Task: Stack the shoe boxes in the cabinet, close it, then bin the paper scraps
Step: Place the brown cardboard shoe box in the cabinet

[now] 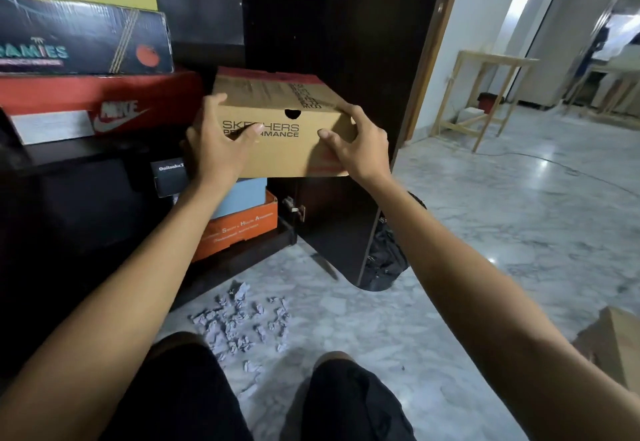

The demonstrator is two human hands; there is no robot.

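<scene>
I hold a tan Skechers shoe box (287, 149) in the air in front of the dark cabinet (86, 205). My left hand (216, 142) grips its left end, thumb on the front face. My right hand (358, 144) grips its right end. Below the box, inside the cabinet's lower part, a light blue box (242, 196) lies on an orange box (239, 232), with a small black box (169, 175) to their left. The cabinet door (346, 129) stands open at the right. Several crumpled paper scraps (242, 323) lie on the marble floor by my knees.
On the shelf at the left a red Nike box (104, 104) carries a dark printed box (83, 35). A black bag (388, 260) lies behind the door. A cardboard box (613, 347) is at the right edge. A wooden table frame (485, 94) stands in the far room.
</scene>
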